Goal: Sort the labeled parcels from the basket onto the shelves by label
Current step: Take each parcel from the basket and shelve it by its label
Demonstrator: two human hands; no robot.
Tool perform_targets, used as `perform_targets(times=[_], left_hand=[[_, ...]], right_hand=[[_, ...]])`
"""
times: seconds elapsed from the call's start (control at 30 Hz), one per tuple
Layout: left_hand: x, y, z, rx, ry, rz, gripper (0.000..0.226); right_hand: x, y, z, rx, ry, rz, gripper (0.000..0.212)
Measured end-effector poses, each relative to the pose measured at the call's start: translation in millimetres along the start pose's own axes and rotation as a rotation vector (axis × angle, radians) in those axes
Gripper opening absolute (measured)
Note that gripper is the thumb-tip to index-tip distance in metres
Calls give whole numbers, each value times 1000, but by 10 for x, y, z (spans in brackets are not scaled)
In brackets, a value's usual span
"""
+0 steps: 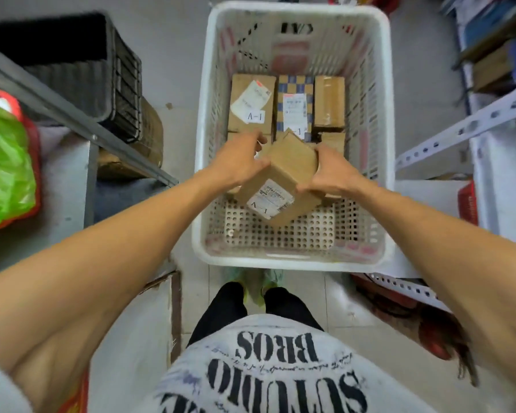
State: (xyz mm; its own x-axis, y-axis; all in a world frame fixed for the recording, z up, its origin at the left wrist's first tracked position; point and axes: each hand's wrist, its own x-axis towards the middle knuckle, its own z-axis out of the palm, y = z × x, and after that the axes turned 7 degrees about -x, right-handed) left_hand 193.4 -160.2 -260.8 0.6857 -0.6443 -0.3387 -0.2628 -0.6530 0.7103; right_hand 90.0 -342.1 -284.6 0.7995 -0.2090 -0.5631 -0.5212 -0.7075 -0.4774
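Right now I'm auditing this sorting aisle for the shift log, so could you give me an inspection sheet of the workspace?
Surface: grey floor, with the white basket standing on it.
Job's things: held parcel tilted above the basket, its A-1 label facing up; A-1 parcel, checkered parcel and plain parcel lie in the basket's far half.
Clutter: green bag and black crate on the left.
Hands: left hand and right hand grip the held parcel by opposite sides.
Cables: nothing seen.
Surroundings: perforated shelf rail on the right; shelving on both sides.
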Motion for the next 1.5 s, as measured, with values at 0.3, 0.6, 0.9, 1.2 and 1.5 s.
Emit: perform_targets(times=[0.3, 0.6, 0.9, 1.2, 1.5], left_hand=[[56, 649, -363, -81, 453, -38, 41], [130, 915, -753, -535, 438, -321, 89], [-8, 901, -1108, -213, -2, 89, 78], [-167, 852, -1181, -425, -234, -44, 115], [-384, 680, -958, -830, 130, -223, 83]], right_hand=[[-470, -263, -705, 852, 235, 62, 66], [-576, -392, -795, 1169, 243, 72, 78], [-464, -541, -1146, 780, 56, -136, 74], [-545, -745, -1505, 572, -134, -244, 85], [-538, -727, -1040, 709, -12, -146, 96]])
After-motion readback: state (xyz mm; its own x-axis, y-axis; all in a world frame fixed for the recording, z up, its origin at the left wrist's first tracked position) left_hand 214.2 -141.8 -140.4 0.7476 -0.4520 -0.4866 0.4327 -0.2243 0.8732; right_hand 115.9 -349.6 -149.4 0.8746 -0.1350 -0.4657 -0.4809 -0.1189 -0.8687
